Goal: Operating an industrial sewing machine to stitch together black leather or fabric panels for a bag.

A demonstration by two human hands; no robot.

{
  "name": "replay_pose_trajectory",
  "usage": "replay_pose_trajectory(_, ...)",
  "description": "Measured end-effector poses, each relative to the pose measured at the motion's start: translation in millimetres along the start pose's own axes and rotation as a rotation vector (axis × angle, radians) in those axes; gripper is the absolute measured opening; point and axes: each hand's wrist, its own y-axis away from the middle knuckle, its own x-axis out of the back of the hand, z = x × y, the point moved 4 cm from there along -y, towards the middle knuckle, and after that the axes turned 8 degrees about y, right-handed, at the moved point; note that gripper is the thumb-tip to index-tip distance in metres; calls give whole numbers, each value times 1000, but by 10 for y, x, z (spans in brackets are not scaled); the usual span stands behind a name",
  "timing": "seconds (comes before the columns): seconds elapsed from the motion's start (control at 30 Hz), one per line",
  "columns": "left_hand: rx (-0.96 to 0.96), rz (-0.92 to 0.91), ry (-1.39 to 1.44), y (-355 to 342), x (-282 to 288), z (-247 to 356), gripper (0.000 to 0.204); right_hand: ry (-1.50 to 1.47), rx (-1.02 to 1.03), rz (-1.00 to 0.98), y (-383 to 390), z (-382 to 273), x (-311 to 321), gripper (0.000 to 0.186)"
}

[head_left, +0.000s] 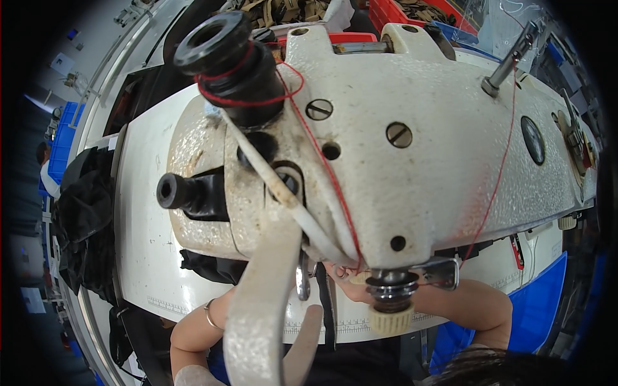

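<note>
Your view looks straight down on the cream head of a sewing machine (412,167), which fills the middle of the picture and hides most of both hands. Your left hand (257,286) reaches under the head beside a piece of black fabric (209,267), a thin bangle (210,315) on its wrist; whether it grips anything cannot be told. Your right hand (344,280) sits just behind the needle bar area, fingertips showing near the tension knob (391,302), its grasp also hidden. Red thread (322,157) runs from the black spool post (225,64) down across the head. A blue bin (63,145) stands far left, a red crate (386,13) at the top.
</note>
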Motion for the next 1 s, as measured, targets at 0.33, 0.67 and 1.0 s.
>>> replay_pose_trajectory(0.33, -471, 99, -371, 128, -41, -34, 32, -111, -34, 30, -78, 26, 40, 14)
replay_pose_trajectory(0.67, -240, -11, -78, 233, -155, -296, 36, 114, 46, -18, 64, -63, 104, 11)
replay_pose_trajectory(1.0, -586, -101, -1024, 37, 0, 261, 39, -15, -102, 48, -107, 87, 14, 28)
